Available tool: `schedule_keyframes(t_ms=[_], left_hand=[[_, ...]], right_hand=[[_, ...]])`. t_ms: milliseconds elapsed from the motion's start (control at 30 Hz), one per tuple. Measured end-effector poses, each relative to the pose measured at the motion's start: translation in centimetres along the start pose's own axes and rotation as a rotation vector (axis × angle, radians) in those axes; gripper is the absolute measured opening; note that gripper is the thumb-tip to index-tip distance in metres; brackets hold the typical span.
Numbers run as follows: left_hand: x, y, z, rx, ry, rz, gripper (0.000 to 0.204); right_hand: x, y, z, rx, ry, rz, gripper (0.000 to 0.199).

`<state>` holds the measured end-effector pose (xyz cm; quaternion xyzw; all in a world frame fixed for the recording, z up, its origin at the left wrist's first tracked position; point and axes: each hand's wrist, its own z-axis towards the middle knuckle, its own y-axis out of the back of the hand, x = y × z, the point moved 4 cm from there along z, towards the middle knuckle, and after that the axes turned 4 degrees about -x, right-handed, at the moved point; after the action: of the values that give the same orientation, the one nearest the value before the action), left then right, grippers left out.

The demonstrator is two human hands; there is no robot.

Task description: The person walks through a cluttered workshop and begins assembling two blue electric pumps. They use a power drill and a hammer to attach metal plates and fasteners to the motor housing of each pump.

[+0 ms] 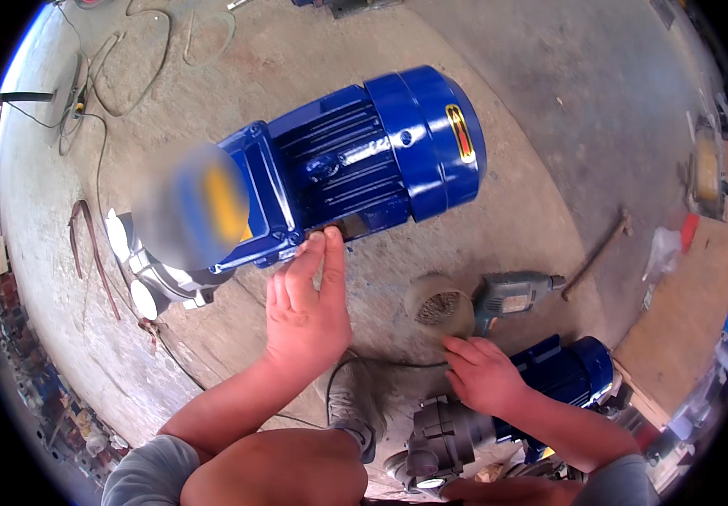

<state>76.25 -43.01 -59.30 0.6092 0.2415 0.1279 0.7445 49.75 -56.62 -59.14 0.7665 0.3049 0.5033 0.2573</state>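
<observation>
A large blue electric motor with cooling fins lies on its side on the concrete floor, joined at its left end to a silver pump housing. My left hand reaches up to the motor's near side, thumb and fingertips pressed at a small dark metal plate. The fingers partly cover that plate. To the right, my right hand has its fingertips closed at the near rim of a round container holding many small metal pieces. Whether a small piece is also between these fingers cannot be seen.
A grey-green power drill lies right of the container, its cord running past my shoe. Beyond it is a rusty hammer. A second blue motor sits by my right arm. Flattened cardboard lies far right; cables trail at upper left.
</observation>
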Motion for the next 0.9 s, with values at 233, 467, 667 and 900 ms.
schedule_keyframes(t_ms=[233,467,667,900], left_hand=[[0.2,0.1,0.1,-0.025,0.055,0.022,0.078],[-1.0,0.8,-0.3,-0.075,0.087,-0.032,0.083],[-1.1,0.1,-1.0,-0.129,0.148,-0.019,0.086],[-2.4,-0.4,-1.4,-0.155,0.205,-0.093,0.091]], right_hand=[[0.9,0.3,1.4,-0.038,0.014,0.059,0.028],[-0.9,0.4,4.1,-0.058,0.018,-0.174,0.017],[0.0,-5.0,10.0,0.22,-0.173,-0.457,0.018],[-0.5,-5.5,11.2,0.203,-0.242,-0.424,0.021]])
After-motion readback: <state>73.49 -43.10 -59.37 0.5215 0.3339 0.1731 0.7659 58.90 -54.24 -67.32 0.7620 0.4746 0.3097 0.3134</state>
